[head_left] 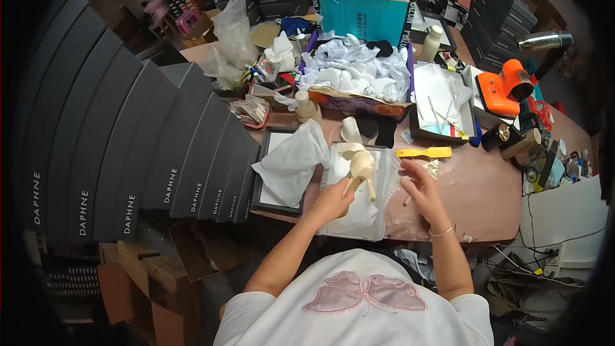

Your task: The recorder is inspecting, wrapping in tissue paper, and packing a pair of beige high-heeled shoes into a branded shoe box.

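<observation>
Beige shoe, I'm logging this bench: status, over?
Left hand grips beige shoe. Right hand open, apart from it. Yellow strip beyond right hand, not between hand and shoe.

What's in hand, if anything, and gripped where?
The left hand holds a cream heeled shoe near its end closest to the person, beside the slim heel; fingers hide the exact spot. The right hand is open, nothing visibly held.

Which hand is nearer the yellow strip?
Right. The right hand is just below the yellow strip in the picture; the left hand, holding a beige shoe, is farther off, lower left.
</observation>
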Available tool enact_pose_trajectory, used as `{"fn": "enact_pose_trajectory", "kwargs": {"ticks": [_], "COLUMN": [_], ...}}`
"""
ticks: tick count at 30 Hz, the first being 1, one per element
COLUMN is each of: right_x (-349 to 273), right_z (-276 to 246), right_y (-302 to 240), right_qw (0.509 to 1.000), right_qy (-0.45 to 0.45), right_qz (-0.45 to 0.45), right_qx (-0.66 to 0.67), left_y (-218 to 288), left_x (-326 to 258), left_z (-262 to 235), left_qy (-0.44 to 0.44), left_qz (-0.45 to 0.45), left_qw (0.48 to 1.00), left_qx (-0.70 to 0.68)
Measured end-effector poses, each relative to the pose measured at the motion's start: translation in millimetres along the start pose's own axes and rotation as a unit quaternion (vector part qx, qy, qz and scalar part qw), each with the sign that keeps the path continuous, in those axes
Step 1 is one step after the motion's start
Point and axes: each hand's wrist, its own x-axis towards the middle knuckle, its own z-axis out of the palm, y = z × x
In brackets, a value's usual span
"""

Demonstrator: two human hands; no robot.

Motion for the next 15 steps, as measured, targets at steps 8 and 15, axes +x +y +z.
{"fn": "enact_pose_trajectory", "kwargs": {"ticks": [8, 15], "right_x": [-39.3, -132.8], "right_z": [104.2, 104.3], "right_y": [-40.5, -23.0], "right_qw": [0.777, 0.945], "right_qy": [-0.599, -0.272], "right_qz": [0.151, 0.182], "right_qx": [-0.12, -0.005], "left_y": [55.0, -31.6], "left_x": [-97.8, 101.2], "left_z": [-92.3, -157.3], "left_qy": [-0.279, 0.096], "left_qz": [0.414, -0.024], "left_qw": [0.835, 0.958], "left_qx": [0.232, 0.269]}}
